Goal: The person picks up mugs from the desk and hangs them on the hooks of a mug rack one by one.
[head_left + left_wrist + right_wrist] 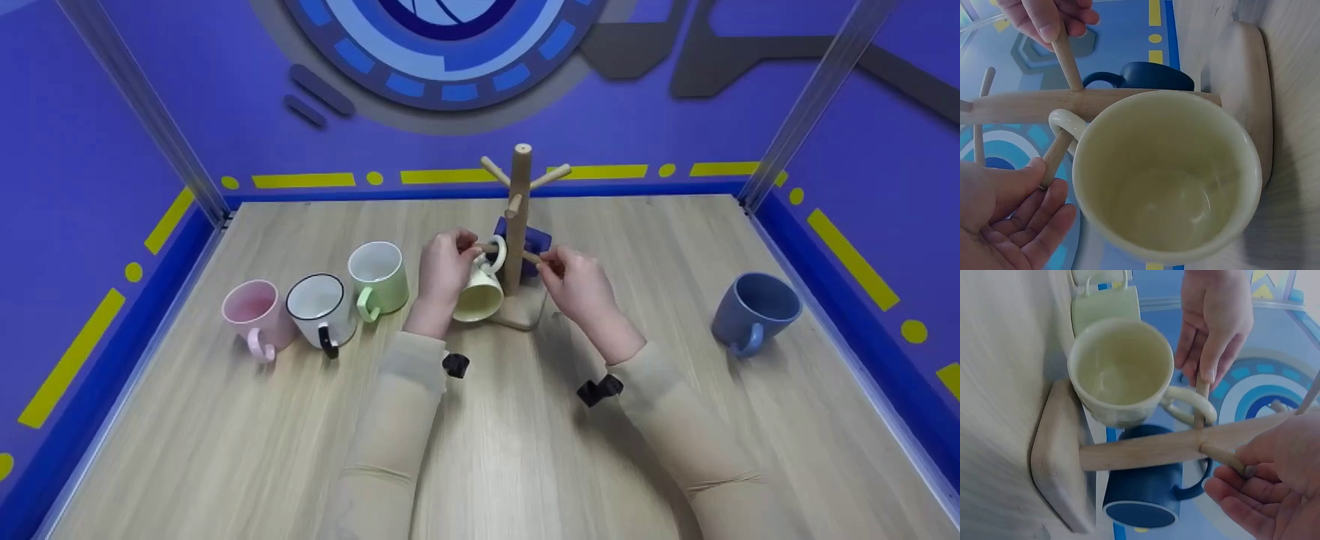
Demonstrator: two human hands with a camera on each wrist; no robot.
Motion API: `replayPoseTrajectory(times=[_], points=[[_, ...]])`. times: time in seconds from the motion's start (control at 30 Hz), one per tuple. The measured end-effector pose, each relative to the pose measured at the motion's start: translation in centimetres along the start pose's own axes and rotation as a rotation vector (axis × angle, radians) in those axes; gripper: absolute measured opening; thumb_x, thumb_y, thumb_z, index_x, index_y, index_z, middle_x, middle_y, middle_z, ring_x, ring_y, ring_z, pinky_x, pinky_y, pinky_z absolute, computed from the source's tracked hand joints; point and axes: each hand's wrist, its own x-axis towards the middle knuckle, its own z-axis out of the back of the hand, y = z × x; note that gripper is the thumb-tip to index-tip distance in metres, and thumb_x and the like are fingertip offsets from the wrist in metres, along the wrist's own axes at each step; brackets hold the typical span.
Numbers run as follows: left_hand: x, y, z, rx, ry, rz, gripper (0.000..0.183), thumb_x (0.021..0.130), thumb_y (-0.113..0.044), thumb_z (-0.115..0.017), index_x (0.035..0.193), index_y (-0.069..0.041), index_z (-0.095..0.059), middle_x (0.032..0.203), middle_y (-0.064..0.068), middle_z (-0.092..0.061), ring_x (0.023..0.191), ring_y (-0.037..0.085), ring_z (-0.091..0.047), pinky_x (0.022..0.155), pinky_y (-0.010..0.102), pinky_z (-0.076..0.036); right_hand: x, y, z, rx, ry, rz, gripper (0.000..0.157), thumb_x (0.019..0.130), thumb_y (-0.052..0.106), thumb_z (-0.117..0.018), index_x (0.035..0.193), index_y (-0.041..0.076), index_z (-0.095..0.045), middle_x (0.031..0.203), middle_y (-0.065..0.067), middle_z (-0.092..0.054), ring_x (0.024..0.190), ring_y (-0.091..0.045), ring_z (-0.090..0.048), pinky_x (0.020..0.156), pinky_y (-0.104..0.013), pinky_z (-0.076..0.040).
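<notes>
A wooden mug tree [515,251] stands on its base. On a lower left peg [1057,153] a cream mug [480,297] hangs by its handle, its mouth toward me. My left hand [441,271] pinches the end of that peg between thumb and fingers, just outside the mug's handle. On the other side, my right hand [582,286] pinches the tip of the lower right peg [1224,457]. A dark blue mug [1144,489] hangs behind the post, partly hidden by it in the head view.
Left of the tree stand a light green mug [386,289], a white mug with a black rim [330,319] and a pink mug [262,322]. A grey-blue mug [754,311] stands far right. Upper pegs [551,176] stick out above my hands. Blue walls [225,90] enclose the table.
</notes>
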Motion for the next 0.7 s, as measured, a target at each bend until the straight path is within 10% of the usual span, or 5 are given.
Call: replayPoseTrajectory(times=[0.7], points=[[3.1, 0.7, -1.2, -0.006, -0.061, 0.009, 0.015, 0.091, -0.001, -0.073, 0.105, 0.002, -0.076, 0.105, 0.016, -0.079, 0.102, 0.030, -0.074, 0.096, 0.040, -0.056, -0.4, 2.4, -2.1, 0.003, -0.061, 0.056, 0.016, 0.092, 0.012, -0.078, 0.097, -0.001, -0.071, 0.092, -0.016, -0.077, 0.079, -0.027, -0.076, 0.070, -0.038, -0.063]])
